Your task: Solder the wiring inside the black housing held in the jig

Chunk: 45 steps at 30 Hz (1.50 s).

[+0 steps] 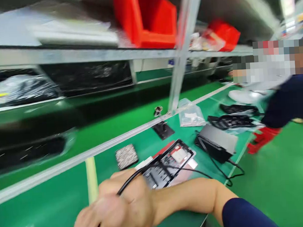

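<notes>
My right hand (126, 206) is at the lower middle, reaching in from the right with its fingers curled round a dark tool, mostly hidden in the grip. A thin black cable (134, 175) rises from this hand and trails right across the bench. Just beyond the wrist lies an open black-framed device housing (169, 163) with grey inner parts, partly covered by the hand and forearm. A grey speckled square block (126, 156) lies beyond the knuckles. My left hand is out of view.
On the green bench, a black box with a grey top (216, 142) stands right, near a black stand (163, 129) and a plastic bag (191, 114). A metal upright (177, 68) and shelf with red bins (157, 35) rise behind. A co-worker's dark clothing (290, 97) shows at right.
</notes>
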{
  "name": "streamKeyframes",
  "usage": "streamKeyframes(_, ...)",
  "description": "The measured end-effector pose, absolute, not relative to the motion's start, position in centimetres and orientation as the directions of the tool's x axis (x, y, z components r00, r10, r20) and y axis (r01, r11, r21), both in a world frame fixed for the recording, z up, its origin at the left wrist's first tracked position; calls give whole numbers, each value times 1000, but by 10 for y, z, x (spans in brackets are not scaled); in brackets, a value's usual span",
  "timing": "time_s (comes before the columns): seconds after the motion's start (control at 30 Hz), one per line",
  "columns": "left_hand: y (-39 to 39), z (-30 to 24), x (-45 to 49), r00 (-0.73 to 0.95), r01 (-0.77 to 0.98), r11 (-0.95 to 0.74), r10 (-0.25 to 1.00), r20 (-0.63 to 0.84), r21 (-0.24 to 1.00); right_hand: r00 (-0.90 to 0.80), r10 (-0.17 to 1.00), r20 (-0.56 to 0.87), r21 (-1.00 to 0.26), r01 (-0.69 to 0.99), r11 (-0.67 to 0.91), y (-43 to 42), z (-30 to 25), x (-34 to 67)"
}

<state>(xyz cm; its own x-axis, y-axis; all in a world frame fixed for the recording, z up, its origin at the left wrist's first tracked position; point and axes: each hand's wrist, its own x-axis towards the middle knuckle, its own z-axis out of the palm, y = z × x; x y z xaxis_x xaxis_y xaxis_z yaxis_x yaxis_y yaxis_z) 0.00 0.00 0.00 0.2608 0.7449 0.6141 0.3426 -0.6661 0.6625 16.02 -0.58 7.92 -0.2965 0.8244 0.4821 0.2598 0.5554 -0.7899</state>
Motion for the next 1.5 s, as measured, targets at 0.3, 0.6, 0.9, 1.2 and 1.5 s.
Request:
streamKeyframes(0.3,-25,18,18,353,408,-521,847,397,750,27,846,533,-826,-203,526,-30,107,197)
streamKeyframes(0.6,-23,26,34,345,369,-576,814,468,730,-9,878,479,-845,-277,458,-27,131,206)
streamKeyframes(0.9,-22,27,42,318,379,-605,796,516,700,59,894,444,-853,-278,442,-25,132,209)
streamKeyframes(1.2,-19,29,45,312,372,-625,780,542,686,79,893,443,-847,-291,446,-21,134,211)
streamKeyframes(1.5,-19,31,45,305,385,-638,770,560,667,87,887,453,-848,-266,459,-21,135,208)
